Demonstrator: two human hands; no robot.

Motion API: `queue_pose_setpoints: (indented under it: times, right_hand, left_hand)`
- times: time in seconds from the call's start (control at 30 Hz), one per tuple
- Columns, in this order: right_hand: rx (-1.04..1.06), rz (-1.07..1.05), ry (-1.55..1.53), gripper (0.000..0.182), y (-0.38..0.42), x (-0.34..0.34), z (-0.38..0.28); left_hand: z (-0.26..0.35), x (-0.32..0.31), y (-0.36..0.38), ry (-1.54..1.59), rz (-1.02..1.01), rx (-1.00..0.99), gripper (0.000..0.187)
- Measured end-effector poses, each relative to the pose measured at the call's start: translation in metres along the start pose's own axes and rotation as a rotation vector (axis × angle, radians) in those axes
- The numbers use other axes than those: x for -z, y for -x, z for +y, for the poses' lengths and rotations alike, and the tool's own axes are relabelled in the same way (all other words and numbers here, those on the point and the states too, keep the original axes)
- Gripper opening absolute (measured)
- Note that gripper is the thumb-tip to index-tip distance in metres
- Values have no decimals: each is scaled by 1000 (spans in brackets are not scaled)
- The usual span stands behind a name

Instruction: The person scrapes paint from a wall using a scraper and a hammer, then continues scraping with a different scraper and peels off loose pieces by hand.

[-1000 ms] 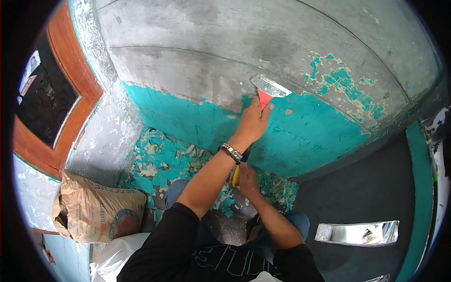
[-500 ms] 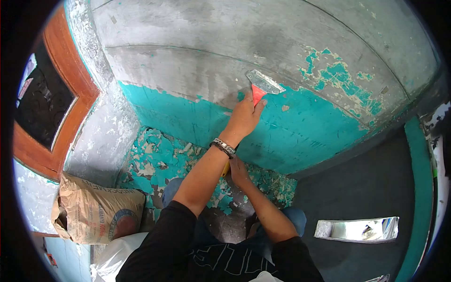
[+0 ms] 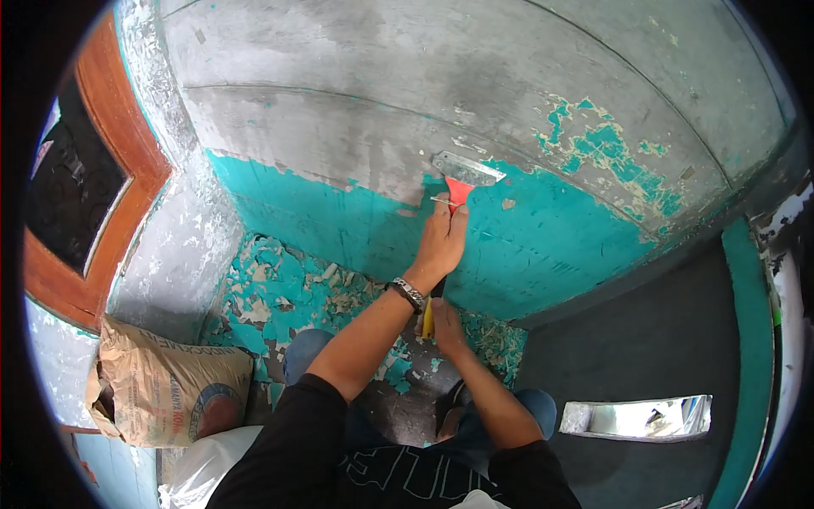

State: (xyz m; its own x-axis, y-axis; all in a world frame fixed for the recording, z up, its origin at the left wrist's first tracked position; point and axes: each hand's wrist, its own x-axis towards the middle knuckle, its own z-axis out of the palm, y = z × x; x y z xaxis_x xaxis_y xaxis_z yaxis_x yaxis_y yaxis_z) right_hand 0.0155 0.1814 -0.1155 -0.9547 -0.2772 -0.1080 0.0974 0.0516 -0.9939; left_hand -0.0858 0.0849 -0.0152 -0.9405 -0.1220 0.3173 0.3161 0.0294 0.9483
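The scraper (image 3: 460,176), a wide metal blade on a red head with a yellow handle end, is pressing against the wall (image 3: 356,136) at the teal paint's edge. The left hand (image 3: 440,239) is gripping it just below the blade; the right hand (image 3: 443,321) is closing around the handle's lower end.

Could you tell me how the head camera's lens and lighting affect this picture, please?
Head view: strong fisheye bending, so the wall bows and black corners ring the frame; even daylight on the scraper and left hand, which look sharp; the right hand sits in the forearm's shade; a bright glaring patch lies on the dark floor.
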Motion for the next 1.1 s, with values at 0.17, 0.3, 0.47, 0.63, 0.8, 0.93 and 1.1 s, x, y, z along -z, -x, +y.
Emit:
queue_pose_setpoints:
  times: [0.17, 0.3, 0.47, 0.63, 0.8, 0.93, 1.1]
  right_hand:
    - [97, 122, 13, 49, 1, -2, -14]
    - [118, 127, 0, 50, 3, -8, -20]
    - [163, 125, 41, 48, 1, -8, -12]
    - [100, 79, -49, 46, -2, -8, -13]
    - [139, 100, -42, 45, 1, -10, -13]
    - [70, -1, -86, 42, 5, -9, 3]
    - [59, 15, -133, 45, 12, -13, 4]
  left_hand:
    - [1, -9, 12, 57, -2, -35, 37]
    - [10, -4, 11, -22, 12, -39, 37]
    - [16, 0, 12, -13, 13, 2, 33]
    - [4, 1, 7, -15, -3, 29, 31]
    - [15, 4, 9, -90, 43, -72, 32]
    - [-2, 2, 14, -75, 4, -29, 31]
    - [0, -3, 22, -120, -57, 38, 30]
